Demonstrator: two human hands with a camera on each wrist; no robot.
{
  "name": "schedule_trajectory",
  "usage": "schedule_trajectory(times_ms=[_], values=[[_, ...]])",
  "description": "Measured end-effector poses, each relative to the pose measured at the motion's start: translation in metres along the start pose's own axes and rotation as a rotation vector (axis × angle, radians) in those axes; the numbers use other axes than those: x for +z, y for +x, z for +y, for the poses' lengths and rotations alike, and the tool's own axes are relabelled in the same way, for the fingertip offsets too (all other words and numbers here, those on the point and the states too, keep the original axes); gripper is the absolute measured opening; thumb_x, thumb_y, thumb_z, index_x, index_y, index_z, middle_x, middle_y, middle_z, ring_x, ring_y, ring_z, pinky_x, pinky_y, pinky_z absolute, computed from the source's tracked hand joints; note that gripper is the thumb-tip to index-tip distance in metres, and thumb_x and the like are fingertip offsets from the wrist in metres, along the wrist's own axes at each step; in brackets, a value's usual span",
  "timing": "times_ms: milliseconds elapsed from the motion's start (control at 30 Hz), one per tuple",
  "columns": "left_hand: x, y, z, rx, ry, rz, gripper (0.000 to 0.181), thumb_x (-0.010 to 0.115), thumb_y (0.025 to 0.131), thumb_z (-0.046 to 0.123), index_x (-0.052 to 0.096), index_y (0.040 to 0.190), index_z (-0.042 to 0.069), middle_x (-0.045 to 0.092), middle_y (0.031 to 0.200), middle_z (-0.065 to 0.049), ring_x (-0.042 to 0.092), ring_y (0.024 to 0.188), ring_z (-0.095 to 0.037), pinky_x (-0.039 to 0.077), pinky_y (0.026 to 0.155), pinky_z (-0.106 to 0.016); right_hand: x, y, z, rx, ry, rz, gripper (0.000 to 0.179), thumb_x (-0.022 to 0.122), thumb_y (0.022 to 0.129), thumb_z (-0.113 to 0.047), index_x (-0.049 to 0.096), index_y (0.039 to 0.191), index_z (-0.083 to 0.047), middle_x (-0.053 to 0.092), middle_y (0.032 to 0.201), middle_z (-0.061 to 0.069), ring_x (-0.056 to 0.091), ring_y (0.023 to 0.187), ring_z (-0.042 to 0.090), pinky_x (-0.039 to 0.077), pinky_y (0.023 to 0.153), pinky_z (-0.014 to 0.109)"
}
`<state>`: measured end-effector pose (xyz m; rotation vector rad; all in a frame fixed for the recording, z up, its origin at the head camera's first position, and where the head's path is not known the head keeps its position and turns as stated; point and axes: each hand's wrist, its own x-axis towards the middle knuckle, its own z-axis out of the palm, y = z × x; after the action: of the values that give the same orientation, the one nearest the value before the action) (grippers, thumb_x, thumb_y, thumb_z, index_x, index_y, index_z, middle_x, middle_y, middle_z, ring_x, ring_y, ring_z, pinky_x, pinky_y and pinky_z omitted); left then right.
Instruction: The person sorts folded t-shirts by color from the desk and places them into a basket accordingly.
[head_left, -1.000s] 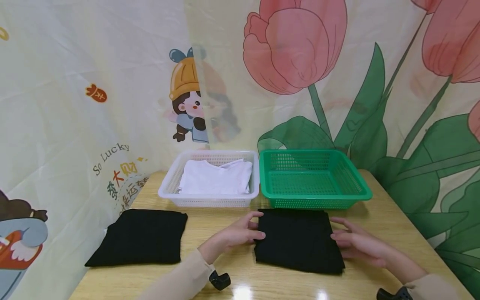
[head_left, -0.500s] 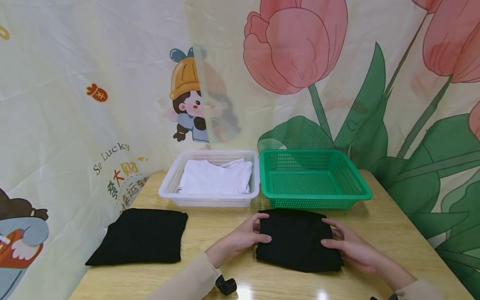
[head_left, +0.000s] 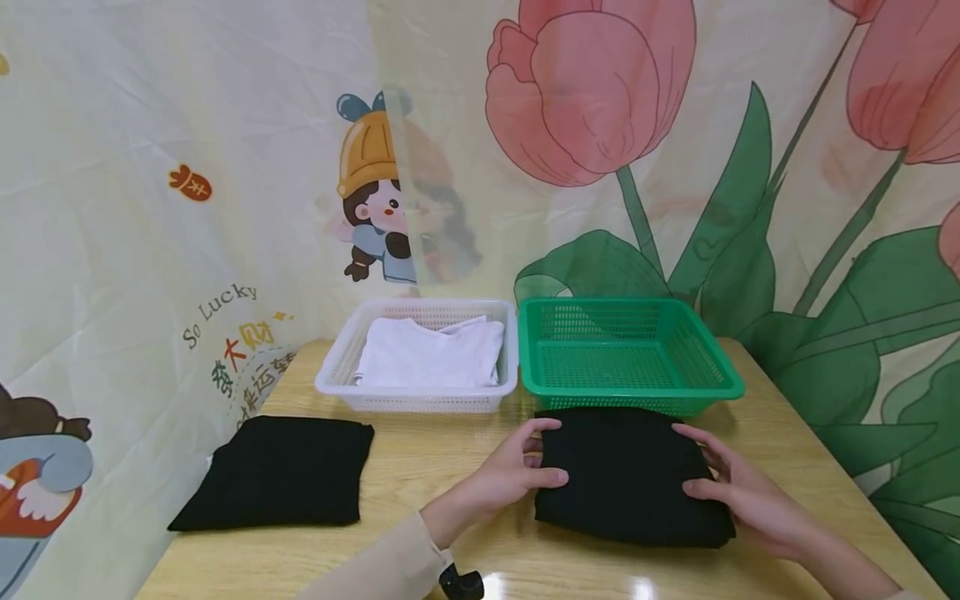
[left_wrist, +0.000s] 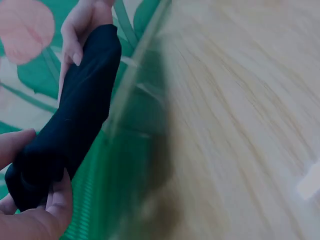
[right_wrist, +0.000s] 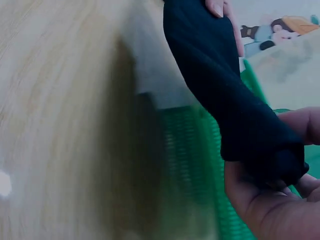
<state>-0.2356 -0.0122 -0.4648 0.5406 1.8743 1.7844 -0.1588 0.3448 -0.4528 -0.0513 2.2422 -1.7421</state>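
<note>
A folded black garment [head_left: 622, 483] is held up between both hands, in front of the green basket [head_left: 536, 379]. My left hand [head_left: 510, 475] grips its left edge, thumb and forefinger on the upper face and the other fingers tucked beneath. At the opposite edge my right hand [head_left: 750, 500] pinches it the same way. Both wrist views show the folded black cloth [left_wrist: 75, 115] lifted off the wood, thick and layered, with fingers curled under its end [right_wrist: 280, 165]. A second folded black garment [head_left: 281, 471] lies flat at the table's left.
The white basket [head_left: 337, 375] stands left of the green one and holds folded white cloth [head_left: 427, 354]. Both baskets sit at the back of the wooden table [head_left: 420, 450], before a printed curtain [head_left: 285, 125].
Both hands have closed on the black garment's sides and raised it off the table, shifting it slightly right. The second black garment and the baskets stay put.
</note>
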Motion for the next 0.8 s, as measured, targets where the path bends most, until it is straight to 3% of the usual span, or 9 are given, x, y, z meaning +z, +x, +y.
schedule_trajectory(times_ms=[100,267,333,467,533,567,667,700,800], values=[[0.006,-0.002,0.014,0.019,0.029,-0.018,0.066,0.082,0.094,0.011,0.053,0.151,0.030,0.056,0.138,-0.009,0.060,0.109,-0.025,0.054,0.086,-0.034,-0.009,-0.013,-0.010,-0.029,-0.005,0.006,0.083,0.065,0.104,-0.010,0.017,0.170,-0.018,-0.017,0.174,0.024,-0.018,0.153,0.062,0.010,0.110,0.084],[0.013,0.002,0.039,0.048,0.028,-0.041,0.067,0.081,0.095,0.012,0.052,0.152,0.032,0.056,0.141,-0.006,0.061,0.114,-0.024,0.056,0.092,-0.036,-0.025,-0.024,-0.024,-0.086,0.027,0.007,0.080,0.060,0.106,-0.006,0.017,0.171,-0.026,-0.023,0.173,0.021,-0.023,0.152,0.060,0.007,0.106,0.085],[0.015,0.005,0.050,0.060,0.026,-0.034,0.067,0.082,0.095,0.010,0.053,0.151,0.031,0.056,0.140,-0.006,0.060,0.115,-0.025,0.055,0.092,-0.036,-0.032,-0.025,-0.029,-0.110,0.006,0.016,0.079,0.057,0.108,-0.006,0.017,0.171,-0.030,-0.018,0.174,0.019,-0.015,0.157,0.051,0.019,0.116,0.070],[0.016,0.014,0.070,0.075,0.032,-0.015,0.066,0.082,0.095,0.013,0.053,0.151,0.034,0.054,0.142,-0.006,0.055,0.121,-0.027,0.052,0.095,-0.039,-0.045,-0.021,-0.045,-0.152,0.004,0.034,0.077,0.056,0.109,-0.007,0.018,0.171,-0.033,-0.018,0.175,0.015,-0.014,0.158,0.043,0.015,0.118,0.067],[0.016,0.021,0.080,0.085,0.035,-0.002,0.066,0.082,0.096,0.015,0.053,0.151,0.037,0.051,0.147,-0.006,0.051,0.127,-0.030,0.051,0.098,-0.041,-0.051,-0.017,-0.054,-0.167,-0.009,0.044,0.076,0.056,0.109,-0.009,0.018,0.171,-0.035,-0.014,0.176,0.011,-0.009,0.159,0.037,0.019,0.120,0.056],[0.015,0.025,0.084,0.092,0.033,0.001,0.066,0.081,0.096,0.016,0.052,0.151,0.038,0.050,0.150,-0.006,0.050,0.131,-0.030,0.051,0.101,-0.043,-0.054,-0.015,-0.059,-0.177,0.007,0.046,0.077,0.056,0.109,-0.008,0.018,0.171,-0.035,-0.016,0.177,0.006,-0.013,0.160,0.032,0.010,0.121,0.061],[0.012,0.041,0.095,0.111,0.024,0.024,0.067,0.081,0.096,0.016,0.052,0.151,0.039,0.048,0.154,-0.006,0.048,0.137,-0.031,0.051,0.106,-0.047,-0.063,-0.003,-0.071,-0.208,-0.032,0.067,0.075,0.055,0.110,-0.010,0.018,0.171,-0.036,-0.006,0.178,0.001,0.003,0.159,0.019,0.022,0.119,0.037],[0.011,0.047,0.098,0.115,0.021,0.034,0.067,0.081,0.096,0.016,0.052,0.151,0.039,0.048,0.154,-0.005,0.047,0.138,-0.030,0.050,0.108,-0.047,-0.066,0.002,-0.076,-0.216,-0.045,0.075,0.076,0.056,0.110,-0.011,0.017,0.171,-0.036,-0.004,0.178,0.001,0.006,0.158,0.020,0.023,0.118,0.036],[0.006,0.067,0.104,0.129,-0.020,0.060,0.067,0.080,0.096,0.012,0.053,0.151,0.037,0.052,0.149,-0.006,0.052,0.135,-0.028,0.051,0.107,-0.046,-0.074,0.021,-0.090,-0.229,-0.050,0.083,0.079,0.058,0.109,-0.009,0.016,0.171,-0.033,-0.010,0.179,0.005,-0.004,0.162,0.030,0.009,0.126,0.057]])
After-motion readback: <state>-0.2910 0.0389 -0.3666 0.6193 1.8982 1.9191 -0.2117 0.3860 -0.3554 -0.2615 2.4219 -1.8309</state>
